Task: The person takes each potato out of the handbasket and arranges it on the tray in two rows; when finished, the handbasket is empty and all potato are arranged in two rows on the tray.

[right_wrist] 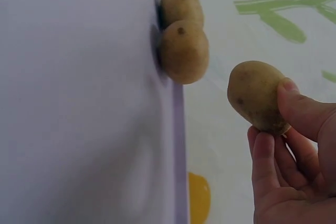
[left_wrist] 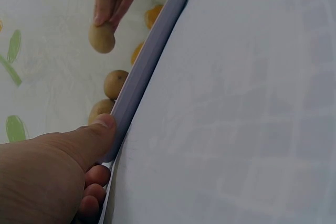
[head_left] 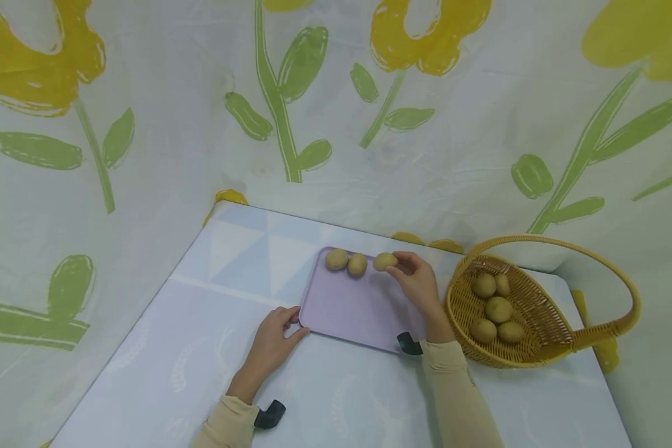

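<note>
A lilac tray (head_left: 347,311) lies on the table, with one potato (head_left: 336,259) and a second potato (head_left: 357,265) side by side near its far left corner. My left hand (head_left: 271,339) holds the tray at its near left corner; in the left wrist view the thumb (left_wrist: 105,123) lies on the rim and the other fingers curl at the outer side. Between thumb and fingertips, my right hand (head_left: 417,286) pinches a third potato (right_wrist: 257,95). That potato hangs above the tray's far edge, to the right of the other two and apart from them.
To the tray's right stands a yellow wicker basket (head_left: 537,311) with several potatoes inside. Its tall handle (head_left: 616,267) arches up over the right side. Behind the table hangs a flower-patterned cloth (head_left: 185,124). Pale patterned covering (head_left: 201,373) spreads over the tabletop.
</note>
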Motion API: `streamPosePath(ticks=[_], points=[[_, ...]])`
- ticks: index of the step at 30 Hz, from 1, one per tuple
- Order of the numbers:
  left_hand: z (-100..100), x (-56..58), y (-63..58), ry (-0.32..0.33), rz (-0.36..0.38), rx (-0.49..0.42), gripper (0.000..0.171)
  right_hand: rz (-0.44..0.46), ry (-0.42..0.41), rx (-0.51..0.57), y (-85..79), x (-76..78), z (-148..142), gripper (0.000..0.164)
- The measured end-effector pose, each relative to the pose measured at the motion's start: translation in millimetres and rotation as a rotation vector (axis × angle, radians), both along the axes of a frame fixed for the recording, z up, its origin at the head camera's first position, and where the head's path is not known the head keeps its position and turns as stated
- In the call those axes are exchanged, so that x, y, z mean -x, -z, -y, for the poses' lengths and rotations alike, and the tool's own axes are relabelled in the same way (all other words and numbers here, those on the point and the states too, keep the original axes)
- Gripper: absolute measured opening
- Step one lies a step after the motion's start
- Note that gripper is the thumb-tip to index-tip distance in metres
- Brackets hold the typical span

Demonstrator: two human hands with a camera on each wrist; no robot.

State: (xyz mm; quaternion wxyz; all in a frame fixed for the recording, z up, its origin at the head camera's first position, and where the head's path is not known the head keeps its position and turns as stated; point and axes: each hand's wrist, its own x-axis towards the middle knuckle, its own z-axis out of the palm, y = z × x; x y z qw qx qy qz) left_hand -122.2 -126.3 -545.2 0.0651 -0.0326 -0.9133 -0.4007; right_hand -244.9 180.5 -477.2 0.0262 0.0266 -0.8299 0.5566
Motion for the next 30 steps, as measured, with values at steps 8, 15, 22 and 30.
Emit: streamPosePath(ticks=[8, 15, 22, 30], points=[[0, 0.7, -0.1, 0.001, 0.005, 0.004, 0.045, 0.065, -0.009, 0.015, 11.4, 8.5, 6, 0.042], [0, 1.1, -0.8, 0.0, 0.008, 0.008, 0.045, 0.097, 0.02, -0.005, 17.6, 12.3, 11, 0.041], [0, 0.9, -1.9, -0.002, 0.005, 0.003, 0.045, 0.115, 0.022, -0.027, 23.1, 12.2, 13, 0.04], [0, -0.1, -1.5, 0.0, 0.009, 0.0, 0.046, 0.124, 0.026, -0.093, 28.5, 9.8, 13, 0.039]])
